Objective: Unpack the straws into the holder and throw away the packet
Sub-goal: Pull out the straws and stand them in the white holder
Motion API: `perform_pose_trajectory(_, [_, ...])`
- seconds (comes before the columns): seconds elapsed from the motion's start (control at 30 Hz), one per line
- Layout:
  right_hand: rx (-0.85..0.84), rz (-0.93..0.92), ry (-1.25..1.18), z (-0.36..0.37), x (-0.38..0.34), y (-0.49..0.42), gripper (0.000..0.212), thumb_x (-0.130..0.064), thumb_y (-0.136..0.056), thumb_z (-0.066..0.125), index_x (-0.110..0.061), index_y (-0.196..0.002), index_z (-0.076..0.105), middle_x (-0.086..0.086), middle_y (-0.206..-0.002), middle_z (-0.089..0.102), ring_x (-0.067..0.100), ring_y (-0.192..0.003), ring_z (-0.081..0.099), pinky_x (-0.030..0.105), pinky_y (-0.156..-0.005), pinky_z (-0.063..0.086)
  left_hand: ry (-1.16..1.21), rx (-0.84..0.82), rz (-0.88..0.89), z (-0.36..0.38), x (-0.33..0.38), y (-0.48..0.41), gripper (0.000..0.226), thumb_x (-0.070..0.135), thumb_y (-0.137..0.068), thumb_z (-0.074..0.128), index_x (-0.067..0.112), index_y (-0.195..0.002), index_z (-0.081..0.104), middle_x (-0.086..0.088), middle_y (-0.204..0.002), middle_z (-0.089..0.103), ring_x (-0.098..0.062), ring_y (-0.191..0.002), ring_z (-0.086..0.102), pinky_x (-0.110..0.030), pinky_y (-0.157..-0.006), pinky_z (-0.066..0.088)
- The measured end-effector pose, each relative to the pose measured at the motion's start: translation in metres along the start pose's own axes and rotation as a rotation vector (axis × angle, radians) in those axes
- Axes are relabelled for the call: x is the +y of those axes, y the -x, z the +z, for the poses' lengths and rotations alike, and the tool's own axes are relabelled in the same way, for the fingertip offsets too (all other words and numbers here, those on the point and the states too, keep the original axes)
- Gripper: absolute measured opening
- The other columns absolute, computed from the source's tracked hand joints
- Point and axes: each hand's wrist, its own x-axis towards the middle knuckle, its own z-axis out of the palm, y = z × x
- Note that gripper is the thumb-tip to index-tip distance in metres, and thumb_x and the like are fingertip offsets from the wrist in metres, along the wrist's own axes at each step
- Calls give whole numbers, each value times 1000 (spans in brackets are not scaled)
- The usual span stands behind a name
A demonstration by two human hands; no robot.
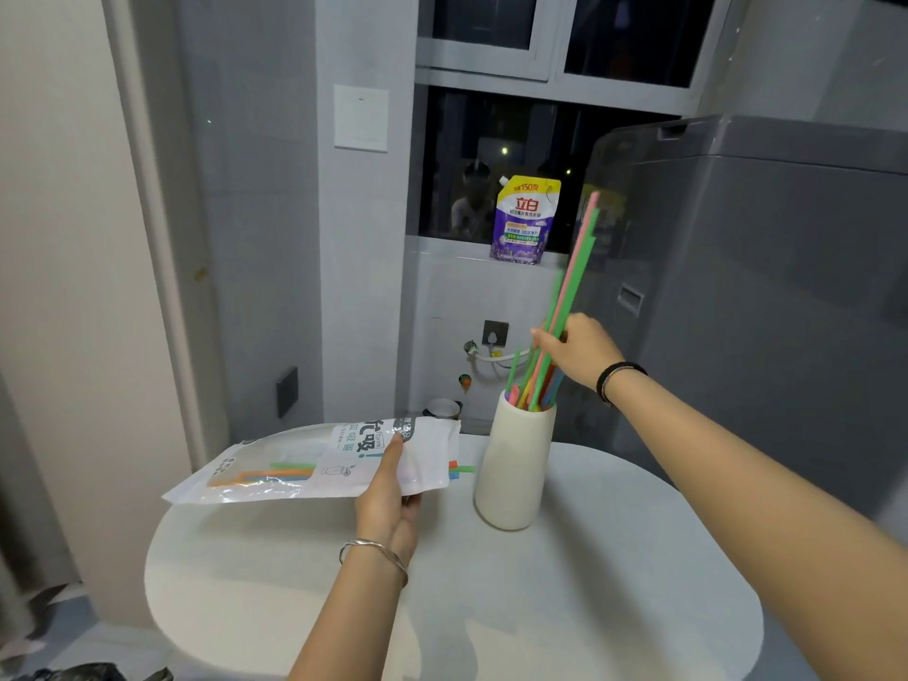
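Right hand grips a bunch of straws standing in the white holder on the tabletop. Left hand pinches the packet, perhaps 3 straws inside, left of the holder.

packet left of holder | both on table
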Motion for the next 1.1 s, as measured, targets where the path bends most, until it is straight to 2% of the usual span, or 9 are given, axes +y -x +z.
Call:
perform_pose_trajectory(0.1, [-147, 40, 65, 6, 10, 6, 33, -39, -86, 59, -6, -83, 65, 10, -79, 67, 21, -70, 64, 33, -62, 54, -8, -9, 1, 0, 0, 2, 53, 15, -86, 67, 10, -136, 52, -3, -119, 65, -12, -88, 64, -26, -59, 58])
perform_pose_trajectory(0.2, [-7, 40, -91, 6, 13, 8, 34, -39, -83, 64, -6, -90, 67, 12, -88, 69, 25, -82, 67, 42, -77, 57, -15, -4, 8, 0, 0, 2, 52, 15, -86, 68, 11, -135, 53, -2, -117, 66, -12, -87, 65, -22, -54, 59])
perform_pose_trajectory(0.33, [184, 16, -308, -1, 6, 2, 32, -35, -91, 52, -9, -103, 66, 8, -108, 51, 19, -91, 53, 42, -88, 52, -16, 3, 11, 0, 2, 1, 51, 15, -85, 68, 10, -134, 53, -1, -110, 66, -11, -85, 65, -21, -52, 58])
perform_pose_trajectory(0.5, [-117, -5, -59, 8, 14, 9, 29, -23, -96, 45, -14, -117, 63, 14, -130, 51, 29, -113, 53, 43, -98, 46, -22, 2, 3, 0, 2, 4, 49, 15, -85, 69, 10, -132, 55, 0, -106, 67, -11, -84, 65, -20, -51, 58])
perform_pose_trajectory(0.6, [2, -34, -124, 10, 15, 12, 52, -27, -91, 54, -21, -140, 37, 7, -147, 38, 24, -115, 53, 47, -100, 46, -24, 9, 5, 1, 3, 5, 50, 15, -85, 68, 10, -133, 54, -4, -118, 65, -12, -85, 65, -20, -48, 57])
perform_pose_trajectory(0.7, [53, -112, -96, 11, 10, 12, 71, -35, -88, 57, -27, -147, 18, 3, -156, 23, 26, -135, 37, 52, -106, 39, -26, 10, 2, 1, 3, 6, 51, 15, -85, 69, 9, -134, 54, -5, -125, 65, -12, -87, 65, -19, -47, 56])
perform_pose_trajectory(0.87, [-135, -99, 61, 30, 15, 21, 79, -45, -84, 59, -21, -147, 19, 3, -159, 10, 25, -145, 11, 49, -115, 21, -25, 2, -12, 1, 3, 10, 50, 15, -86, 68, 10, -133, 55, -2, -113, 66, -11, -84, 65, -20, -50, 57])
perform_pose_trajectory(1.0, [164, 137, -562, 44, 16, 29, 114, -30, -68, 81, -22, -148, 1, 4, -157, 12, 22, -142, 21, 41, -114, 26, -24, 3, -17, 0, 4, 14, 49, 14, -86, 67, 9, -133, 55, -3, -112, 67, -12, -84, 64, -20, -51, 57])
perform_pose_trajectory(1.1, [18, 295, -649, 63, 23, 36, 116, -34, -62, 84, -19, -146, 6, 4, -144, 37, 21, -130, 40, 35, -107, 33, -19, 15, -14, -1, 6, 15, 50, 14, -87, 66, 8, -135, 53, -6, -128, 64, -14, -90, 64, -20, -50, 58])
